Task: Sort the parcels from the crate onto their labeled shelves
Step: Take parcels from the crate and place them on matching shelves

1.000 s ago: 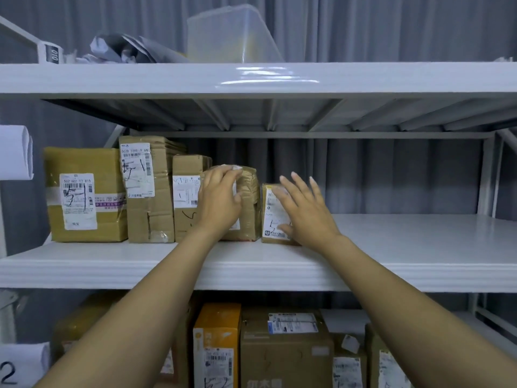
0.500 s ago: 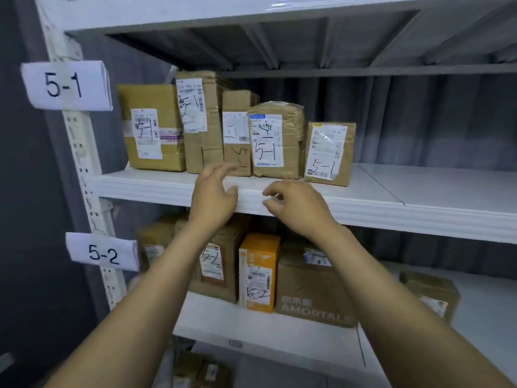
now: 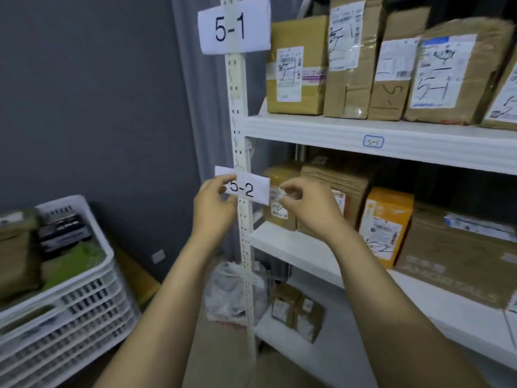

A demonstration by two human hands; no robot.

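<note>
Cardboard parcels (image 3: 349,60) scrawled with 5-1 stand in a row on the upper shelf (image 3: 321,130); more sit on the shelf below, beside an orange box (image 3: 386,225); white crate (image 3: 92,289) down on the left has a few packages in it, one of them green (image 3: 72,261); left hand (image 3: 215,205) and right hand (image 3: 305,203) are both up by the 5-2 label (image 3: 251,189) on the shelf post, fingers loosely curled, no parcel in either; left one overlaps the label's edge, can't tell if it's actually touching.

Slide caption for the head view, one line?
Left hand and right hand, both empty, hover before the 5-2 tag; 5-1 parcels shelved above, crate lower left.
</note>
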